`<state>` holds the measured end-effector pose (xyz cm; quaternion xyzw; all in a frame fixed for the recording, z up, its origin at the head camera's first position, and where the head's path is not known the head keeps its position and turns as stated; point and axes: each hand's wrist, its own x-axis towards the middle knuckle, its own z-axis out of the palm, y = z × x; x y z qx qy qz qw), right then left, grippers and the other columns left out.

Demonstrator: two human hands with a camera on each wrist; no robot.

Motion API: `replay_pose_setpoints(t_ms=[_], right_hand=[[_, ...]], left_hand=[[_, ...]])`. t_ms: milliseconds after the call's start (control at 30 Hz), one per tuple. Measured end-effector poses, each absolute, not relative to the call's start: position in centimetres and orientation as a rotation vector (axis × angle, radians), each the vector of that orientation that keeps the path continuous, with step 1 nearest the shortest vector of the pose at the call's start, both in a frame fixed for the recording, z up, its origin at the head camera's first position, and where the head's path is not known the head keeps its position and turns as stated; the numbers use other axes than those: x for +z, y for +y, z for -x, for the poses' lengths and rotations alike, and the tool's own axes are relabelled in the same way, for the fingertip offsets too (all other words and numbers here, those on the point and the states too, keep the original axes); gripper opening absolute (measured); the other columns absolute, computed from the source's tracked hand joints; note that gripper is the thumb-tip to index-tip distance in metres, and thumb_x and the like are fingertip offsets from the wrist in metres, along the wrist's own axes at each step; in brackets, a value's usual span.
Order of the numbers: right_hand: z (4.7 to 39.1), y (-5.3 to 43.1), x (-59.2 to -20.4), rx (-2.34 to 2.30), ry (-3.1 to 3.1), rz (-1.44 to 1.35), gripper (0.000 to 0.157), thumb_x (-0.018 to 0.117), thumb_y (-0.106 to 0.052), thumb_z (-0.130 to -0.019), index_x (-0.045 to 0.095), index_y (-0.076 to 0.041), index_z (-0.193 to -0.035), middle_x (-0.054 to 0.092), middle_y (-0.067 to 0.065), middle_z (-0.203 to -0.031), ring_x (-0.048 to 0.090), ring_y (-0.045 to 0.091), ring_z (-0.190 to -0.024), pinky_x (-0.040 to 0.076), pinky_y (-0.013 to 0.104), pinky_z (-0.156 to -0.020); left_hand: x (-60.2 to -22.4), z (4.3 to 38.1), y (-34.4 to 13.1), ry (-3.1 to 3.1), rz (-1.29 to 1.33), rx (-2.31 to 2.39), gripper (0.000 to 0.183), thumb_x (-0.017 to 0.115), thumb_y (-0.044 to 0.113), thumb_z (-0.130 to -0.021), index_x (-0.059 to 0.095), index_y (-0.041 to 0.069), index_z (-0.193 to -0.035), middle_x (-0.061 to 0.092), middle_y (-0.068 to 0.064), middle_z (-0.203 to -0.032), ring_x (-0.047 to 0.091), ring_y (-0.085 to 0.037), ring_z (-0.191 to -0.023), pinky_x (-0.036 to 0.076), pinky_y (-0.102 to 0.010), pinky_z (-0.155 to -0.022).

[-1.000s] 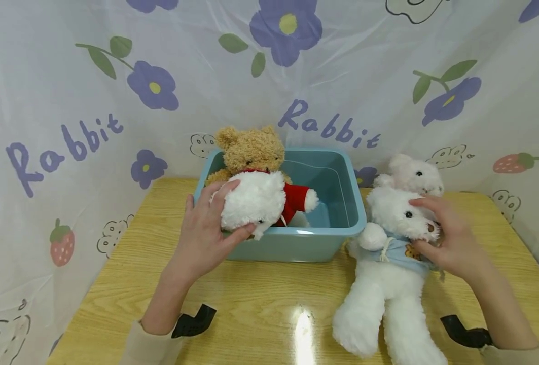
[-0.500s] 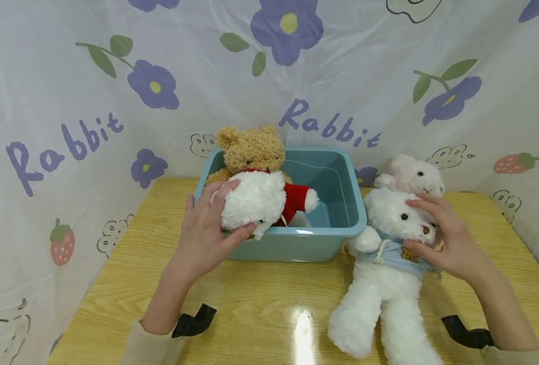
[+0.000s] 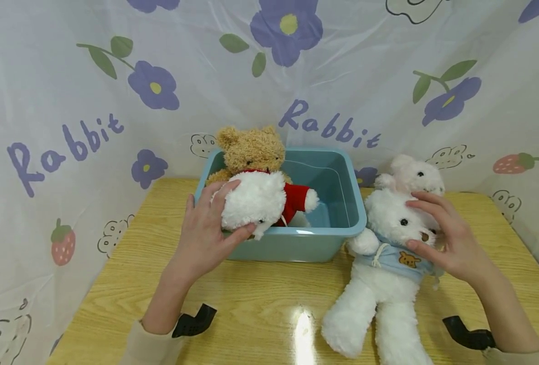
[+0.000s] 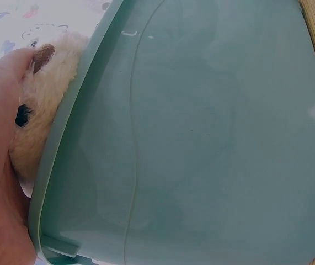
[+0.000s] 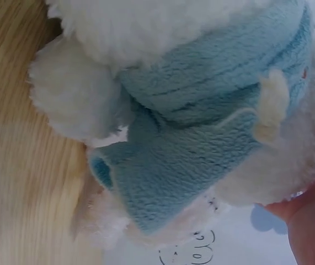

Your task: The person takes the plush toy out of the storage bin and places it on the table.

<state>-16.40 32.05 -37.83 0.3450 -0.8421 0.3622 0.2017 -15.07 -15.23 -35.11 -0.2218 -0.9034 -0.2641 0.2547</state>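
My left hand [image 3: 207, 230] grips the head of a white plush toy [image 3: 253, 200] in a red top, which lies face-down over the front rim of a blue-green bin [image 3: 292, 246]. In the left wrist view my thumb lies by its brown nose [image 4: 43, 58]. My right hand [image 3: 456, 241] holds the head of a white teddy bear [image 3: 392, 218] in a light blue top, its fingers and thumb round the side of the face. This bear stands tilted just right of the bin, legs toward me. The right wrist view shows its blue top [image 5: 185, 127] close up.
Inside the bin at the back left sits a brown teddy bear [image 3: 253, 149]. Behind the white bear is a pale plush toy [image 3: 417, 175]. A patterned cloth [image 3: 205, 91] hangs behind the wooden table [image 3: 251, 304].
The white teddy bear has turned a little under my right hand, its legs and blue top shifting left. My left hand and the toys in the bin have not moved.
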Motion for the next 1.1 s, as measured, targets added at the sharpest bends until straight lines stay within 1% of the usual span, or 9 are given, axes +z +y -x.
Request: replay_pose_setpoints(t_ms=[133,200,267,400,467,567,900,1000,1100], right_hand=[[16.4,31.9,-37.4,1.025,-2.322,-0.982,0.067,0.082,-0.029,-0.087,0.057,0.003,-0.14,0.046,0.023,-0.151,0.035,0.02,-0.146,0.023,0.025,-0.115],[16.4,31.8,-37.3,1.02,-2.306,-0.995,0.068,0.082,-0.031,-0.086,0.057,0.004,-0.139,0.046,0.023,-0.15,0.035,0.02,-0.146,0.023,0.025,-0.115],[16.4,31.8,-37.3,1.016,-2.296,-1.005,0.069,0.082,-0.033,-0.086,0.057,0.004,-0.139,0.047,0.023,-0.15,0.036,0.02,-0.146,0.023,0.025,-0.115],[16.5,31.7,-37.4,1.013,-2.263,-1.031,0.072,0.078,-0.044,-0.09,0.058,0.005,-0.137,0.048,0.024,-0.148,0.037,0.02,-0.145,0.023,0.025,-0.115],[16.6,31.6,-37.4,1.006,-2.249,-1.043,0.074,0.074,-0.051,-0.092,0.058,0.007,-0.136,0.049,0.025,-0.147,0.037,0.02,-0.145,0.023,0.025,-0.115],[16.7,31.5,-37.4,0.993,-2.243,-1.056,0.077,0.069,-0.056,-0.094,0.058,0.008,-0.136,0.048,0.026,-0.147,0.037,0.019,-0.145,0.023,0.025,-0.115],[16.9,31.3,-36.4,0.978,-2.246,-1.089,0.076,0.07,-0.054,-0.094,0.056,0.007,-0.138,0.049,0.021,-0.149,0.038,0.02,-0.143,0.024,0.024,-0.114],[17.0,31.1,-35.5,0.967,-2.273,-1.09,0.072,0.073,-0.046,-0.094,0.056,0.005,-0.141,0.048,0.02,-0.15,0.038,0.02,-0.144,0.024,0.024,-0.114],[16.8,30.6,-34.2,0.933,-2.33,-1.082,0.069,0.079,-0.033,-0.089,0.055,0.001,-0.144,0.046,0.019,-0.152,0.036,0.021,-0.144,0.024,0.024,-0.114]], left_hand=[[-35.2,15.1,-15.2,-2.455,0.599,-0.729,0.081,0.076,0.047,-0.087,0.039,0.021,-0.154,0.047,-0.017,-0.14,0.051,-0.038,-0.124,0.025,-0.071,-0.102],[-35.2,15.1,-15.3,-2.453,0.601,-0.73,0.08,0.075,0.049,-0.088,0.039,0.021,-0.154,0.047,-0.017,-0.14,0.051,-0.038,-0.124,0.024,-0.072,-0.103],[-35.2,15.1,-15.3,-2.45,0.606,-0.727,0.08,0.069,0.058,-0.091,0.038,0.021,-0.155,0.047,-0.018,-0.14,0.051,-0.038,-0.124,0.025,-0.071,-0.102],[-35.2,15.4,-15.3,-2.436,0.624,-0.723,0.082,0.051,0.075,-0.094,0.038,0.021,-0.155,0.048,-0.018,-0.139,0.052,-0.038,-0.121,0.029,-0.066,-0.097],[-35.2,15.7,-15.3,-2.429,0.633,-0.722,0.084,0.045,0.078,-0.094,0.038,0.021,-0.154,0.048,-0.018,-0.139,0.053,-0.037,-0.119,0.031,-0.062,-0.092],[-35.2,16.0,-15.4,-2.421,0.646,-0.711,0.085,0.043,0.079,-0.094,0.039,0.019,-0.154,0.047,-0.018,-0.139,0.053,-0.038,-0.117,0.032,-0.059,-0.088],[-35.1,16.4,-15.7,-2.423,0.663,-0.71,0.086,0.043,0.08,-0.093,0.038,0.019,-0.155,0.047,-0.018,-0.141,0.053,-0.038,-0.118,0.033,-0.057,-0.087],[-35.1,16.5,-15.7,-2.425,0.666,-0.713,0.087,0.043,0.08,-0.093,0.037,0.02,-0.156,0.046,-0.018,-0.141,0.053,-0.038,-0.117,0.032,-0.057,-0.087],[-35.2,16.5,-15.6,-2.425,0.67,-0.718,0.087,0.043,0.08,-0.093,0.037,0.019,-0.156,0.046,-0.018,-0.142,0.053,-0.038,-0.119,0.032,-0.058,-0.087]])
